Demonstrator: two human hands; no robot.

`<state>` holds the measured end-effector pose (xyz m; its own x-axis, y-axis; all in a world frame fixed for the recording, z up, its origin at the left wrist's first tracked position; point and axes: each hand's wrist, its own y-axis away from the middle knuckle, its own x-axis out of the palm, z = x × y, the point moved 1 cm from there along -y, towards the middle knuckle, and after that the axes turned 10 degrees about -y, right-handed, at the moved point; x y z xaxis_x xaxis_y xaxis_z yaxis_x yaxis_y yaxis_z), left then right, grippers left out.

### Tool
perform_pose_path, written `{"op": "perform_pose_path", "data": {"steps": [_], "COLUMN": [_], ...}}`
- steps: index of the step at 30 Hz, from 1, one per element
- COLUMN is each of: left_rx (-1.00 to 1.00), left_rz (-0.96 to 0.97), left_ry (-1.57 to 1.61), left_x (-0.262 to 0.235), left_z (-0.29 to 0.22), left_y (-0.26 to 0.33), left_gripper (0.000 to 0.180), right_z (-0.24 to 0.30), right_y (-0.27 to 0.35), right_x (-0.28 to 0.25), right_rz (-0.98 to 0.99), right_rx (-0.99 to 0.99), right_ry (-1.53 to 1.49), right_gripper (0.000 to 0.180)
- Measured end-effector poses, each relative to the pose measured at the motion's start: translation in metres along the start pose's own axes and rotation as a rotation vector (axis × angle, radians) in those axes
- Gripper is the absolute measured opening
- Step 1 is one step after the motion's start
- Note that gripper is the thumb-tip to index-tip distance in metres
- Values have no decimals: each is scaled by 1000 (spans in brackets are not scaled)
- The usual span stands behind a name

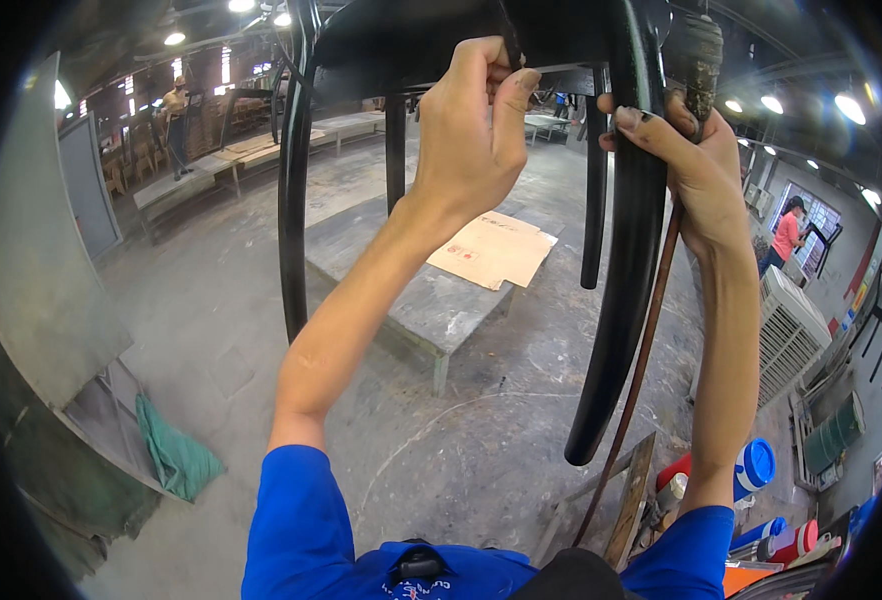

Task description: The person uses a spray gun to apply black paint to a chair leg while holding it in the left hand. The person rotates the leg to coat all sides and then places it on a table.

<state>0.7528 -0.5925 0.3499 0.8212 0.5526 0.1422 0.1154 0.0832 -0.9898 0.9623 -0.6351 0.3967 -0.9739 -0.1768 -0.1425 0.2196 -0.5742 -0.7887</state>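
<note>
A glossy black chair [636, 230] hangs in front of me, its legs pointing down and its top cut off by the upper edge. Just below the seat, my left hand [476, 130] is closed in a pinch on a thin dark strip [512, 35], whose kind I cannot make out. My right hand [696, 150] wraps round the thick near chair leg, thumb across its front. Against that hand stands a paint-crusted cylindrical tool [703, 60]; one finger curls by it. A brown hose [651, 320] runs down from there toward the floor.
A low grey platform [436, 330] bears a flat cardboard sheet [496, 250]. Leaning panels [51, 250] and a green cloth [176, 455] stand left. At right are a white air cooler [791, 325], blue-and-white jug [754, 465], wooden frame [629, 505] and a person in pink [786, 235]. Another person [174, 125] stands far left.
</note>
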Motion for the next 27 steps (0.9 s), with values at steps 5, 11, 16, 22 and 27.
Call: {"op": "perform_pose_path", "data": {"steps": [5, 11, 16, 22, 27], "left_rx": [-10, 23, -13, -8, 49], "left_rz": [-44, -77, -100, -121, -109], "left_ry": [61, 90, 161, 228, 288], "left_x": [7, 14, 9, 9, 1], "left_z": [-13, -18, -20, -16, -9], "left_y": [-3, -11, -14, -24, -21], "left_gripper": [14, 13, 14, 27, 20], "right_z": [5, 11, 15, 18, 17], "right_y": [9, 15, 18, 21, 22], "right_x": [5, 9, 12, 12, 16], "right_rz": [-35, 10, 44, 45, 62], "right_rx": [40, 43, 6, 35, 25], "right_ry": [-48, -30, 37, 78, 33], "right_gripper": [29, 26, 30, 31, 26]}}
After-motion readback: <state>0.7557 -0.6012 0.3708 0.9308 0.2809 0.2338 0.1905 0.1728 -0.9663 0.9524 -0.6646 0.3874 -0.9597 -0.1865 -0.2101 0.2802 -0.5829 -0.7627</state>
